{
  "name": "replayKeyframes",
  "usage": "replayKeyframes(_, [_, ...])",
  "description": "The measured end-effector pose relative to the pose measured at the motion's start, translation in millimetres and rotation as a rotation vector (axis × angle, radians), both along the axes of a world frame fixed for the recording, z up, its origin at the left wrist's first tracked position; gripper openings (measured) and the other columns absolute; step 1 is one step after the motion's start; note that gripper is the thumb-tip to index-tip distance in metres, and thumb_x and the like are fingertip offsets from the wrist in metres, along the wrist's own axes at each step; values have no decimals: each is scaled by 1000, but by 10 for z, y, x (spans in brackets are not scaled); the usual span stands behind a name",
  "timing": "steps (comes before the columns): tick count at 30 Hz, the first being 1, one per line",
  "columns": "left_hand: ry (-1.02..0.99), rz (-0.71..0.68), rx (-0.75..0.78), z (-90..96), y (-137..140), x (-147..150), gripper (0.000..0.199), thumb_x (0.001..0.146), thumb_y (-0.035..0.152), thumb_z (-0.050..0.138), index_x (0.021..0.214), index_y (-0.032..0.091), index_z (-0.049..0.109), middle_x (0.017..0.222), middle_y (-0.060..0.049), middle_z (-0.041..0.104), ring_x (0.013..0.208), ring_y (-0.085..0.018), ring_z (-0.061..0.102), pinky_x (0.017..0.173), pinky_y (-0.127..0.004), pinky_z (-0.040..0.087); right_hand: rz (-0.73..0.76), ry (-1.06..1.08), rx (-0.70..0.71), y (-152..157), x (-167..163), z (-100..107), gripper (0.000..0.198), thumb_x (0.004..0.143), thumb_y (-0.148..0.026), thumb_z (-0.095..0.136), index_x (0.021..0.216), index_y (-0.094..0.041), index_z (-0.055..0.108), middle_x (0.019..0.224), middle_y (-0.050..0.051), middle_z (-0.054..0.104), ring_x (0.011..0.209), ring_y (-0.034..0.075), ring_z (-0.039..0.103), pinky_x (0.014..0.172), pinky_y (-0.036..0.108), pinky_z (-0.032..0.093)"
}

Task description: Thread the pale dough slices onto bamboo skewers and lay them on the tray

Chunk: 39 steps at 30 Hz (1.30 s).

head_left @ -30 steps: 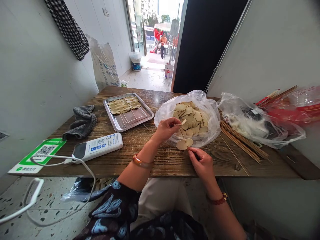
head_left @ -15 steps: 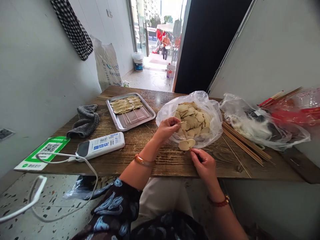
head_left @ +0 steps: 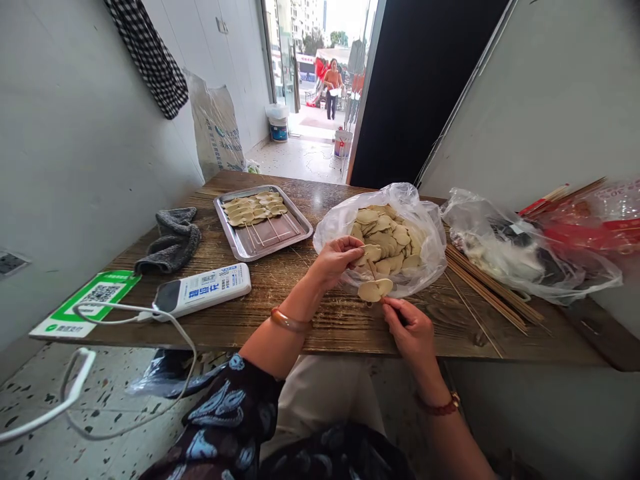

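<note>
Between thumb and fingers my left hand [head_left: 340, 259] pinches a thin, pale potato slice [head_left: 372, 253] at the front of an open clear plastic bag [head_left: 329, 220]. The bag holds a heap of similar slices [head_left: 387, 233]. Lower and to the right, my right hand [head_left: 411, 327] is closed on the bottom end of a thin wooden skewer [head_left: 373, 269]. A threaded slice [head_left: 375, 290] sits on that skewer just above my fingers. The skewer's tip is by the slice in my left hand; whether it has pierced that slice, I cannot tell.
Filled skewers lie on a metal tray [head_left: 240, 255] left of the bag. Loose skewers [head_left: 493, 287] and another plastic bag [head_left: 560, 283] lie at right. A grey cloth [head_left: 170, 240], cabled power bank [head_left: 210, 291] and QR card [head_left: 90, 303] occupy the left. A person [head_left: 333, 87] stands outside.
My left hand has shifted slightly right, and the slice in it now shows flatter and broader above the skewer. My right hand holds nearly the same place. The person outside has come a little closer.
</note>
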State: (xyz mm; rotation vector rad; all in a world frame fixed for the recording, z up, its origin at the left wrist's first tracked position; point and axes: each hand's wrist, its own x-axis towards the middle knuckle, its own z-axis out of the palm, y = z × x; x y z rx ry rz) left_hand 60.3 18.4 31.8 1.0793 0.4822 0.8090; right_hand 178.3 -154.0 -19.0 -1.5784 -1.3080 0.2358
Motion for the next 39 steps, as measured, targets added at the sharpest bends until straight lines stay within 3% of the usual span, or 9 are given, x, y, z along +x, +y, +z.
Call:
replayKeyframes(6, [13,-51,33,1,-60,30,32,59,30,81,78,11,62,60,2,56,49,-4,45,46,-17,33,-13,-2,15,6,5,2,21,89,-30,56,93,-19,73,83,5,73,71,18,66,64,28,51])
replayKeyframes(13, [45,13,120,23,-43,25,27,61,26,77,78,12,63,64,2,55,53,-4,44,48,-18,34,-38,22,-9,27,-6,8,24,88,-33,55,93,-18,73,81,6,72,66,18,66,58,27,50])
replayKeyframes(21, [126,-4,260,3,-71,44,19,69,26,70,80,13,61,59,4,52,52,-4,41,50,-19,30,-50,31,-7,16,-3,6,24,88,-33,55,92,-18,74,79,5,72,65,17,65,58,27,50])
replayKeyframes(26, [193,49,373,-23,-64,69,12,71,21,64,79,14,61,58,4,53,54,-6,44,52,-19,32,-58,32,-26,22,-1,2,26,88,-34,55,92,-17,73,73,5,70,62,17,63,55,26,49])
replayKeyframes(34, [166,130,344,-51,-33,83,14,68,22,67,77,14,59,67,1,59,58,-7,49,55,-19,37,-50,32,-38,16,-5,12,27,89,-35,54,92,-17,73,71,4,69,60,16,62,53,26,47])
replayKeyframes(39, [210,159,424,-53,-40,94,9,68,18,65,73,15,58,63,3,57,58,-7,47,55,-19,35,-56,35,-38,20,1,2,27,88,-36,54,90,-17,73,70,4,69,60,17,62,54,25,47])
